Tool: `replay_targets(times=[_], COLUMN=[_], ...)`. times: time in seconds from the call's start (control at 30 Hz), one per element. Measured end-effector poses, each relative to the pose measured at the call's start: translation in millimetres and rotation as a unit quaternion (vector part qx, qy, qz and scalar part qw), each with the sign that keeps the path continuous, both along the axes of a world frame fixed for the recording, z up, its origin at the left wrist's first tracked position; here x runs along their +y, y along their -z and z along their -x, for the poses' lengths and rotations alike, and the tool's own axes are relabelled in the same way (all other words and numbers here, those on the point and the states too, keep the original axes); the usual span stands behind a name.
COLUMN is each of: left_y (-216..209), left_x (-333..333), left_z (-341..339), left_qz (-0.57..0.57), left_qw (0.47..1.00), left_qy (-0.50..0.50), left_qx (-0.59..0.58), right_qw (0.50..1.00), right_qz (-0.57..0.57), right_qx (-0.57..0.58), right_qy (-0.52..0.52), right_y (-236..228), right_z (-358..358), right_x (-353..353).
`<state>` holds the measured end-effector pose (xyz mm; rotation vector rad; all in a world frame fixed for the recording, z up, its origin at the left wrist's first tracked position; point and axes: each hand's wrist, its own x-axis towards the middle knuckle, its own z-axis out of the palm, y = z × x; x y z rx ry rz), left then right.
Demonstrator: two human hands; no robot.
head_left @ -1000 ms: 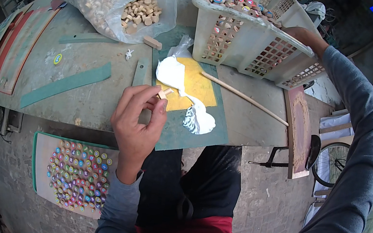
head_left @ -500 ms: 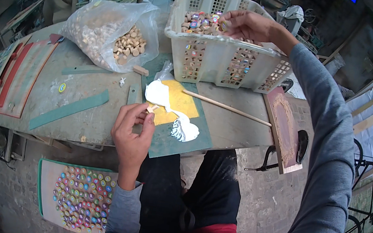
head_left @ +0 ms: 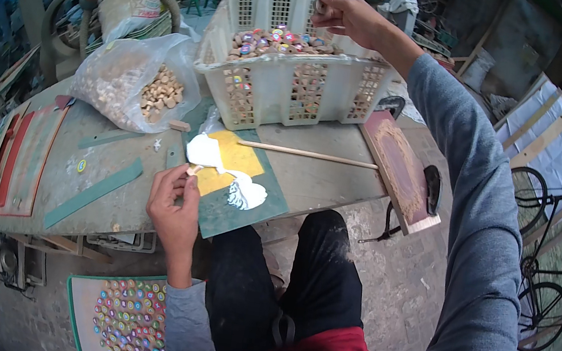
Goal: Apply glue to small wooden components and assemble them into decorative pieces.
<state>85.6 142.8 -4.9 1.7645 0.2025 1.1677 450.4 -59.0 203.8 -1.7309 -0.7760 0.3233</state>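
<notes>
My left hand is closed in a pinch at the edge of the green board. Between its thumb and finger is a small pale wooden piece, beside a white glue puddle spread over yellow paper. A second glue smear lies nearer me. Raised above the far right side of the white plastic crate, my right hand pinches a small round disc, whose face is hard to make out. Inside the crate are many wooden discs, some with coloured faces.
A clear plastic bag of plain wooden pieces stands left of the crate. A thin wooden stick crosses the board's right side. Below the table, a tray holds coloured discs. A wooden panel juts out at the table's right end.
My right hand has lifted from the discs in the crate to above its rim, still pinching a disc. My left hand keeps its pinch by the glue. The whole view has shifted.
</notes>
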Motion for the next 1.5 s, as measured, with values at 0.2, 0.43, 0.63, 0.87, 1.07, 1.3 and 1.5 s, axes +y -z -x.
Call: replay_targets(times=[0.2, 0.43, 0.63, 0.87, 1.07, 1.3, 1.5], left_y=[4, 2, 6, 5, 6, 6, 3], left_x=[7, 2, 6, 4, 6, 5, 4], left_z=[4, -2, 2, 2, 4, 3, 5], left_qz=[0.005, -0.003, -0.003, 0.008, -0.004, 0.001, -0.015], left_qw=[1.0, 1.0, 1.0, 1.0, 1.0, 0.999, 1.0], left_qy=[-0.007, 0.014, 0.014, 0.015, 0.007, 0.017, -0.003], left_qx=[0.008, 0.008, 0.013, 0.017, 0.029, 0.031, 0.027], right_qw=[0.995, 0.882, 0.846, 0.833, 0.847, 0.832, 0.833], right_qz=[-0.055, 0.291, 0.401, 0.456, 0.442, 0.458, 0.421], right_qx=[-0.055, -0.349, -0.314, -0.246, -0.287, -0.311, -0.358], right_qy=[0.068, 0.125, 0.157, 0.193, 0.068, 0.022, 0.033], right_y=[-22, 44, 112, 96, 100, 107, 113], right_z=[57, 148, 178, 175, 173, 170, 173], right_x=[-46, -169, -188, -197, -213, -207, -203])
